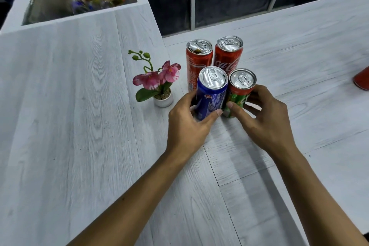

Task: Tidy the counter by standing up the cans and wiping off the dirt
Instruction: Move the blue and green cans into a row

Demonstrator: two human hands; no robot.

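The blue can [211,94] is gripped low by the left hand's [187,126] curled fingers and thumb. The green can [237,96], just beside it at three o'clock, is gripped likewise by the right hand [267,120]. Two red cans [196,66] are stood on the counter [79,126] at twelve o'clock.

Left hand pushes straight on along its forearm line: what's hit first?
The left hand grips the blue can; past it, the rear-left red can stands next in line, likely close, though depth is unclear.
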